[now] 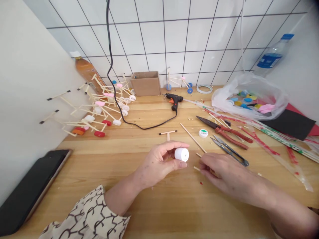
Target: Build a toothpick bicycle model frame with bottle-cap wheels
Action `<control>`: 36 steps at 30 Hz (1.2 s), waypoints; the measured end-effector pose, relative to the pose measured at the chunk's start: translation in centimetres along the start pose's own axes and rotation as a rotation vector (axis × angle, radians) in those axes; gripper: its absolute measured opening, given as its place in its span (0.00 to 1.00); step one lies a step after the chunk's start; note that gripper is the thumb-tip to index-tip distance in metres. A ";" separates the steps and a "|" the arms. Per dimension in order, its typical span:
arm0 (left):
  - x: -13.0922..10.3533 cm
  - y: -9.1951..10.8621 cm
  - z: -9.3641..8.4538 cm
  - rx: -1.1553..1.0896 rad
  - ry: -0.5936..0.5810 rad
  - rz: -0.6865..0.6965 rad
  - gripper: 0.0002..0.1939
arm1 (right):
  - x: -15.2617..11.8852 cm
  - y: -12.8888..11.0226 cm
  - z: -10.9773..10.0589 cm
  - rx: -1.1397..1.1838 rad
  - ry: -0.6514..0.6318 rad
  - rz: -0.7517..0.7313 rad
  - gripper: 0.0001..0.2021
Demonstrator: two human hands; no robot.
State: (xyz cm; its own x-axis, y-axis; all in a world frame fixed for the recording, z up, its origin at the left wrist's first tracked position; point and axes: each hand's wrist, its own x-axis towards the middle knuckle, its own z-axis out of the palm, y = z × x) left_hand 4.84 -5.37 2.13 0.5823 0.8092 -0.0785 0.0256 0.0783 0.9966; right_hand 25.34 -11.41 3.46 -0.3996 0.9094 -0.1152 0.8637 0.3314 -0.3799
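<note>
My left hand (159,161) grips a short white plastic cylinder (181,154) between thumb and fingers; it looks like bottle caps put together, with a small hole in the end facing right. Beside it, my right hand (221,171) is closed low over the wooden table. Its fingertips are mostly hidden, and a short wooden stick end (196,168) pokes out by them. Just above lies a longer wooden stick (193,137). Beyond my left hand is a T-shaped stick piece (168,133) with black ends, partly covered. A white cap (203,133) with a green mark lies behind my right hand.
Red-handled pliers (224,131) and thread snips (230,151) lie to the right. A corded glue gun (173,100) is at the back. Several stick-and-cap models (99,109) stand left, near a phone (35,186). A bag of caps (249,96) sits back right.
</note>
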 end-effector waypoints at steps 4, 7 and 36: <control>-0.1 -0.2 0.2 -0.018 -0.049 -0.050 0.20 | -0.2 -0.7 -0.4 0.246 0.105 0.014 0.07; -0.1 -0.2 0.4 -0.043 -0.070 -0.056 0.18 | -0.1 -1.2 -0.2 0.300 0.226 -0.074 0.07; -1.0 -0.3 0.6 0.572 -0.092 0.302 0.10 | -0.1 -1.6 2.2 -0.014 0.478 -0.270 0.10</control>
State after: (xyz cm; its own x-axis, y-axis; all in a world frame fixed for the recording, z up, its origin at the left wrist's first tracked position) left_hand 4.73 -6.60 1.93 0.6979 0.6921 0.1841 0.2637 -0.4874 0.8324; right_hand 23.32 -12.62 2.08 -0.4263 0.8032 0.4161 0.7548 0.5693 -0.3258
